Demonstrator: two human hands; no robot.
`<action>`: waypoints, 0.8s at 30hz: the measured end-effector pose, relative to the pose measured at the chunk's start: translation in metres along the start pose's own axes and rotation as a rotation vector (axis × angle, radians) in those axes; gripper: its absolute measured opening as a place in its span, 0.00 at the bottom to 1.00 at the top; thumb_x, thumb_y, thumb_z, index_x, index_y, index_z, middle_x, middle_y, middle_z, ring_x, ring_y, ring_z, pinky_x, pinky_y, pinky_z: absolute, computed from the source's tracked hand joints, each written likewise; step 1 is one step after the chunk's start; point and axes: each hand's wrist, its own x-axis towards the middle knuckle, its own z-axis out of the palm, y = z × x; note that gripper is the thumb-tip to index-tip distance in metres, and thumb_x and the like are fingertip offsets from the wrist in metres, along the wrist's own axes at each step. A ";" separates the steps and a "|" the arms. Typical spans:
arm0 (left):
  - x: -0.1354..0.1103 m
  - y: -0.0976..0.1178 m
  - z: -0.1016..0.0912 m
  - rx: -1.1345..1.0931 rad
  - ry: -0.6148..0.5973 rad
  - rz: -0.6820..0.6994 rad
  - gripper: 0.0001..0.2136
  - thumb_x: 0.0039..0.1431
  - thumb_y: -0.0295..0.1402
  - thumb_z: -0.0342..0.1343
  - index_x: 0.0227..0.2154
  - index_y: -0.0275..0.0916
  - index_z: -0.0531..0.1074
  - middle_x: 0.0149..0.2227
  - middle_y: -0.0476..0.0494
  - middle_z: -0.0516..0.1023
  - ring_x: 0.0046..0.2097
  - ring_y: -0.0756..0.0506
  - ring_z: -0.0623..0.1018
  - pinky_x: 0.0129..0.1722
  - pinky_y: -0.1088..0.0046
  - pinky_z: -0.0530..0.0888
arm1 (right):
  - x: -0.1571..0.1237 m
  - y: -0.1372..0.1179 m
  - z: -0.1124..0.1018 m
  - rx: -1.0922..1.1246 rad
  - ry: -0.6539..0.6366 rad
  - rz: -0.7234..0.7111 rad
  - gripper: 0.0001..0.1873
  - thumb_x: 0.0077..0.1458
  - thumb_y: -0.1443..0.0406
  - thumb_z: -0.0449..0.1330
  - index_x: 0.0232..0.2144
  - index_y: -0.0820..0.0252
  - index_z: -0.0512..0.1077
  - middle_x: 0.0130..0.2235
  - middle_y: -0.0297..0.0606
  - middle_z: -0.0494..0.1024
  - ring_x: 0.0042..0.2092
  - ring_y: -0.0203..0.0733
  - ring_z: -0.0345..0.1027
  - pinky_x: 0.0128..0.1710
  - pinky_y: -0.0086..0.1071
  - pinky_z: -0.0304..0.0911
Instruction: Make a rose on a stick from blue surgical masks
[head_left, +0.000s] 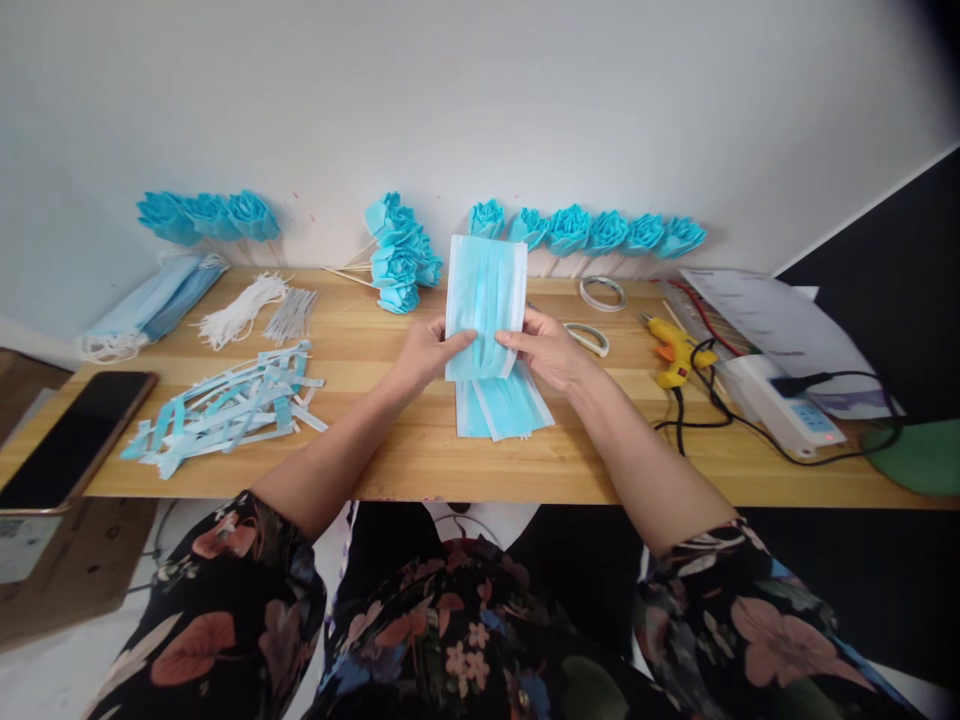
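Note:
A light blue pleated mask sheet point(484, 300) stands upright above the wooden table point(585, 450), pinched at its lower edge from both sides. My left hand point(424, 352) is closed on its left lower corner and my right hand point(551, 350) on its right lower corner. Beneath the hands a small stack of similar blue mask sheets point(501, 408) lies flat on the table.
Blue fabric roses point(592, 230) line the wall, a bunch of them point(401, 255) near centre. On the left lie cut blue strips point(232, 405), white ear loops point(240, 312), whole masks point(150, 305) and a phone point(75, 435). On the right lie tape rolls point(602, 292), a yellow glue gun point(677, 350) and a power strip point(784, 405).

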 end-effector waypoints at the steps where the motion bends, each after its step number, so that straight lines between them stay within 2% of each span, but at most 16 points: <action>1: 0.001 -0.001 0.000 -0.004 0.014 0.004 0.22 0.47 0.48 0.72 0.38 0.35 0.79 0.39 0.39 0.86 0.39 0.41 0.83 0.39 0.66 0.79 | 0.000 0.000 0.000 0.007 0.003 -0.002 0.25 0.37 0.57 0.78 0.39 0.56 0.80 0.38 0.36 0.85 0.43 0.46 0.78 0.50 0.45 0.73; 10: 0.002 -0.002 -0.001 -0.018 0.037 0.023 0.23 0.47 0.49 0.72 0.37 0.35 0.78 0.38 0.41 0.85 0.38 0.43 0.82 0.39 0.66 0.78 | -0.001 -0.002 0.000 0.021 0.008 -0.009 0.25 0.36 0.56 0.78 0.39 0.56 0.80 0.37 0.36 0.84 0.43 0.47 0.78 0.49 0.45 0.73; 17: -0.001 0.002 0.002 0.004 -0.029 0.028 0.24 0.47 0.50 0.71 0.39 0.36 0.80 0.41 0.39 0.86 0.41 0.40 0.83 0.42 0.64 0.79 | -0.002 -0.002 0.001 0.021 -0.019 -0.003 0.25 0.36 0.56 0.79 0.38 0.56 0.79 0.38 0.36 0.85 0.41 0.47 0.79 0.51 0.46 0.73; 24: -0.004 0.005 0.005 0.097 -0.035 0.047 0.21 0.46 0.50 0.71 0.33 0.36 0.80 0.33 0.43 0.85 0.35 0.43 0.81 0.35 0.68 0.78 | -0.002 0.004 0.001 -0.031 -0.012 0.033 0.26 0.38 0.55 0.78 0.39 0.57 0.79 0.39 0.38 0.85 0.42 0.49 0.79 0.51 0.49 0.74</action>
